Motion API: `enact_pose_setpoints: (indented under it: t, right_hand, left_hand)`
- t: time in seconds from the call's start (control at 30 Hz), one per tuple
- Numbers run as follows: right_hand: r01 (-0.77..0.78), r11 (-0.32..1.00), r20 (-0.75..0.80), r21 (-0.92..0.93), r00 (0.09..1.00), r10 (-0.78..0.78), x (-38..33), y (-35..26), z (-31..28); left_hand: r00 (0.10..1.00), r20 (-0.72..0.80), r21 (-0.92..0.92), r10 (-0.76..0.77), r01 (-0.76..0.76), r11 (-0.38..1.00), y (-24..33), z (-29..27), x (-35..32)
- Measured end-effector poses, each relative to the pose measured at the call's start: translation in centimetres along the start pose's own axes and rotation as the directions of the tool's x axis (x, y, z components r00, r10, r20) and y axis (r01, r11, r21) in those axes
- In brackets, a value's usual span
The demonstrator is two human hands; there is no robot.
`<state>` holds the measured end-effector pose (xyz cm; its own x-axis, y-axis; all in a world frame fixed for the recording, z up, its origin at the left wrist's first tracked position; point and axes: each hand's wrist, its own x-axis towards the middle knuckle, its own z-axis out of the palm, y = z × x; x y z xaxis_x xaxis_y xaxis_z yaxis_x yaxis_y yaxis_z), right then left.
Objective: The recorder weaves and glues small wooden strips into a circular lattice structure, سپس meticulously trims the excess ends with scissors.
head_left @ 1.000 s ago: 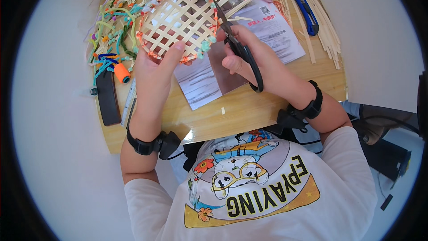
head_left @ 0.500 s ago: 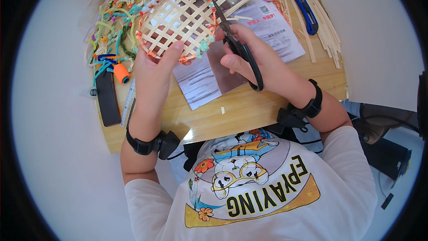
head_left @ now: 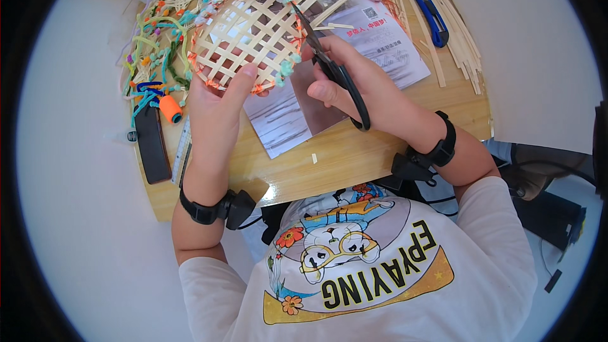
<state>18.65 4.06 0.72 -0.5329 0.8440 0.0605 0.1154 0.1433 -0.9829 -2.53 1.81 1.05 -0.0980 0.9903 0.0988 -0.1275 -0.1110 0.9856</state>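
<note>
My left hand (head_left: 225,92) grips the near left rim of a round woven bamboo piece (head_left: 244,38), thumb on top and fingers underneath. Its open lattice of pale strips is edged with orange thread and tufts of turquoise and white. Black-handled scissors (head_left: 335,69) are in my right hand (head_left: 358,79), fingers through the handle. The blades lie along the right rim of the weave, tips toward the strip ends that stick out at the far right. Whether a strip sits between the blades I cannot tell.
A printed magazine (head_left: 278,120) lies under the work. At right are a blue utility knife (head_left: 427,12) and long bamboo strips (head_left: 453,31). Colourful pipe cleaners (head_left: 158,44), an orange thread spool (head_left: 170,109), a dark case (head_left: 152,145) and a ruler (head_left: 182,152) are at left.
The woven piece and both hands have shifted slightly left. The scissors remain at its right rim, with the tips a little further left.
</note>
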Motion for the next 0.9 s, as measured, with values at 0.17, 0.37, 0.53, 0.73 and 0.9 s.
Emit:
enact_pose_setpoints:
  t: [0.17, 0.37, 0.53, 0.73, 0.9]
  right_hand:
    - [-0.066, 0.997, 0.034, -0.035, 0.997, 0.067, -0.1, -1.0, -0.4]
    - [-0.074, 0.996, 0.023, -0.047, 0.997, 0.075, -0.3, -1.6, -0.3]
    - [-0.071, 0.995, 0.021, -0.076, 0.997, 0.072, -0.3, -1.2, -0.4]
    - [-0.061, 0.992, 0.008, -0.109, 0.998, 0.062, -0.4, -0.8, -0.2]
    - [-0.060, 0.992, -0.005, -0.108, 0.998, 0.059, -0.4, -0.9, -0.1]
  left_hand:
    - [1.000, 0.019, -0.009, 0.010, -0.010, 1.000, 0.1, -0.1, 0.0]
    - [1.000, 0.004, -0.042, -0.005, 0.005, 0.999, 0.3, 0.0, 0.1]
    - [1.000, -0.016, -0.044, -0.016, 0.015, 0.999, 0.3, 0.0, 0.2]
    - [0.999, 0.031, -0.162, -0.044, 0.049, 0.986, 0.4, 0.0, 0.0]
    - [0.997, 0.020, -0.186, -0.073, 0.075, 0.980, 0.6, 0.2, 0.0]
